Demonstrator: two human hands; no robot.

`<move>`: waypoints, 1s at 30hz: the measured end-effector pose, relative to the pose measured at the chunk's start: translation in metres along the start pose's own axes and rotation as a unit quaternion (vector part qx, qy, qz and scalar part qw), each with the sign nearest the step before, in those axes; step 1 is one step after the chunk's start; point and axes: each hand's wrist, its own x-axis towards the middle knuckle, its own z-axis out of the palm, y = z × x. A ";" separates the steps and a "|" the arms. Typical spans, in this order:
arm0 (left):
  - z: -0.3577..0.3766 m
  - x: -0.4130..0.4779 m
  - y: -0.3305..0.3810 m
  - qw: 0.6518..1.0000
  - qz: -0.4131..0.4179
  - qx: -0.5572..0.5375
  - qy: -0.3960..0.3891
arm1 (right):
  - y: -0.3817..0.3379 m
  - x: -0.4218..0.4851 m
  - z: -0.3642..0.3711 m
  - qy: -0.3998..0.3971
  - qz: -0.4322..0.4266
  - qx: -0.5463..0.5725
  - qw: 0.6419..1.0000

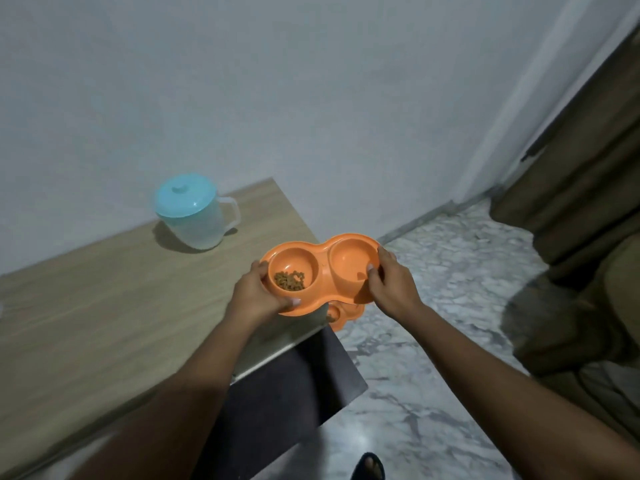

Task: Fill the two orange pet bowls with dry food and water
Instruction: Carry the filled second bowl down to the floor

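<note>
An orange double pet bowl (323, 261) is held in the air over the right corner of the wooden table (104, 306). Its left cup holds a small heap of brown dry food (290, 280); its right cup (349, 263) looks smooth, and I cannot tell if there is water in it. My left hand (258, 294) grips the dish's left rim and my right hand (389, 278) grips its right rim, thumb inside the cup. A second orange bowl (346, 315) shows just beneath, mostly hidden, on the floor side of the table corner.
A translucent jug with a light-blue lid (194, 211) stands at the back of the table by the wall. Marble floor (433, 341) lies to the right, a brown curtain (581, 202) hangs at far right, and a sandalled foot (369, 467) shows at the bottom.
</note>
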 end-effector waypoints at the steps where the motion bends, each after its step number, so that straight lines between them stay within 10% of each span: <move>1: 0.016 0.007 0.010 1.000 0.000 0.002 -0.003 | 0.014 0.007 -0.011 0.001 0.003 -0.002 1.000; 18: 0.215 0.154 0.107 0.994 0.063 0.018 -0.085 | 0.211 0.117 -0.080 0.063 0.091 0.015 0.994; 30: 0.446 0.292 0.012 0.997 -0.019 -0.013 -0.069 | 0.448 0.248 0.013 -0.008 0.102 0.005 0.995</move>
